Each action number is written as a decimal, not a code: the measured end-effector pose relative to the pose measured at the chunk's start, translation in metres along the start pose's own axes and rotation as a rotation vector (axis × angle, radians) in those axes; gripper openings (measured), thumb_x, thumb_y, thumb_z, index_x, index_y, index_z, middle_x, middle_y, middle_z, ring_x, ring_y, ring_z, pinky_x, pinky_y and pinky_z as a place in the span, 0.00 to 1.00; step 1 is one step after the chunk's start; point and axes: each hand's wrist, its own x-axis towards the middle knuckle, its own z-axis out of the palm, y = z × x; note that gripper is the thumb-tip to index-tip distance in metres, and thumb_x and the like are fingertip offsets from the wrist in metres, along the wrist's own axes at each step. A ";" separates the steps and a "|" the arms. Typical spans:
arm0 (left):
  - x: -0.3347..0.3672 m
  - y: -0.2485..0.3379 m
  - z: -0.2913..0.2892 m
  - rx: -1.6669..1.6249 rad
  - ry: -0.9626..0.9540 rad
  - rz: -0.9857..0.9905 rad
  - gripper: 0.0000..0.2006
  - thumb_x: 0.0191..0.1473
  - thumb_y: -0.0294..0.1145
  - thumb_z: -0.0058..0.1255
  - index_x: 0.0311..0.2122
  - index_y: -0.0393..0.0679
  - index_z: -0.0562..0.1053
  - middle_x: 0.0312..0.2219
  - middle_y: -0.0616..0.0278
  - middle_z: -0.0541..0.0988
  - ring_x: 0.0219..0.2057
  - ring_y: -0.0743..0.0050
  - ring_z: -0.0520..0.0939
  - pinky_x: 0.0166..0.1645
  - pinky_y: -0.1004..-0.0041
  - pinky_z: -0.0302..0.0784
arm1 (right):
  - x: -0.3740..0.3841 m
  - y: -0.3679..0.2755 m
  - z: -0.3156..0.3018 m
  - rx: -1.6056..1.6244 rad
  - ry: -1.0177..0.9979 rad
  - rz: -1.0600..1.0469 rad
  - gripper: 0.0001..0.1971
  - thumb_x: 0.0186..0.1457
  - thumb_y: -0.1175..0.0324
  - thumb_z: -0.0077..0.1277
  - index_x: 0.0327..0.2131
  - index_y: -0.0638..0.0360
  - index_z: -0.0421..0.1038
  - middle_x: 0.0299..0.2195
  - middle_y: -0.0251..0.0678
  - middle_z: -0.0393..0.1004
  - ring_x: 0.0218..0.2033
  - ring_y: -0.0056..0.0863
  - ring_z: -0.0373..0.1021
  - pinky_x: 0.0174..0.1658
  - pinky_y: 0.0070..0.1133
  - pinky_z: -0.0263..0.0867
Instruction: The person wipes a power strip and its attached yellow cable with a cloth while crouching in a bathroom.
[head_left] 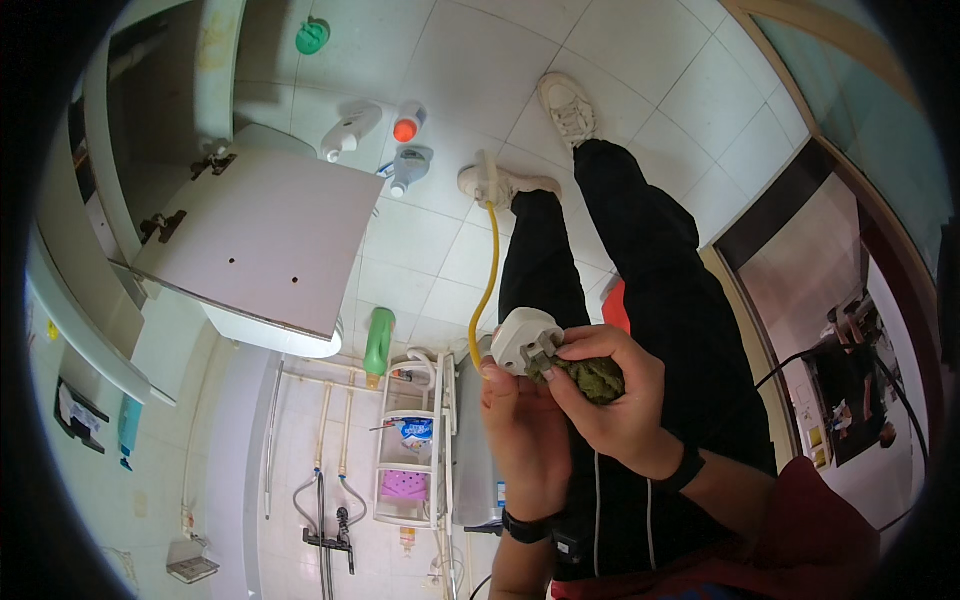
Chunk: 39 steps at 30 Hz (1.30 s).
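My left hand (527, 425) is closed around the underside of a white rounded plastic piece (525, 338) with dark holes in its face, held above my lap. A thin yellow cord (487, 278) runs from beside the left fingers up to a pale, see-through piece (487, 180) over one shoe. In my right hand (628, 388) is a crumpled olive-green cloth (598, 380). The thumb and fingertips pinch it against the grey part of the white piece. What lies under the left palm is hidden. Dark bands circle both wrists.
A white cabinet door (265, 245) hangs open at the left. On the tiled floor are a white bottle (350, 133), an orange-capped bottle (407, 125), a pale blue bottle (410, 168) and a green lid-like thing (312, 37). A green bottle (378, 345) is by a shelf rack (408, 455).
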 end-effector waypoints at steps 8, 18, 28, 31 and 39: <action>-0.001 0.002 0.002 -0.008 0.075 0.079 0.28 0.64 0.45 0.53 0.61 0.36 0.64 0.56 0.56 0.74 0.57 0.65 0.75 0.63 0.65 0.69 | 0.020 -0.006 -0.009 0.173 0.140 0.223 0.09 0.56 0.78 0.60 0.40 0.64 0.73 0.41 0.38 0.79 0.39 0.19 0.76 0.44 0.18 0.73; -0.010 0.017 -0.015 -0.150 -0.125 -0.112 0.19 0.61 0.42 0.58 0.52 0.45 0.69 0.50 0.63 0.77 0.53 0.67 0.77 0.59 0.62 0.73 | 0.040 0.004 -0.032 0.414 0.032 0.373 0.07 0.59 0.78 0.56 0.40 0.63 0.70 0.46 0.41 0.77 0.42 0.21 0.75 0.46 0.18 0.72; -0.015 0.028 -0.026 0.130 -0.275 -0.255 0.17 0.59 0.40 0.61 0.42 0.45 0.66 0.34 0.45 0.83 0.40 0.58 0.85 0.51 0.64 0.78 | 0.051 -0.003 -0.048 0.362 -0.225 0.575 0.07 0.58 0.75 0.58 0.39 0.59 0.72 0.36 0.30 0.77 0.37 0.15 0.74 0.42 0.14 0.69; -0.015 0.031 -0.024 0.348 -0.308 -0.253 0.17 0.58 0.41 0.61 0.43 0.45 0.66 0.30 0.51 0.83 0.34 0.61 0.85 0.48 0.65 0.80 | 0.057 0.001 -0.057 0.290 -0.196 0.634 0.07 0.59 0.72 0.58 0.40 0.59 0.73 0.33 0.27 0.77 0.34 0.14 0.74 0.39 0.11 0.67; -0.017 0.042 -0.016 0.571 -0.502 -0.469 0.11 0.61 0.16 0.50 0.48 0.39 0.68 0.39 0.53 0.83 0.46 0.65 0.85 0.53 0.71 0.77 | 0.079 0.063 -0.054 0.081 -0.452 0.813 0.33 0.58 0.49 0.60 0.59 0.62 0.68 0.47 0.44 0.76 0.47 0.25 0.73 0.50 0.18 0.67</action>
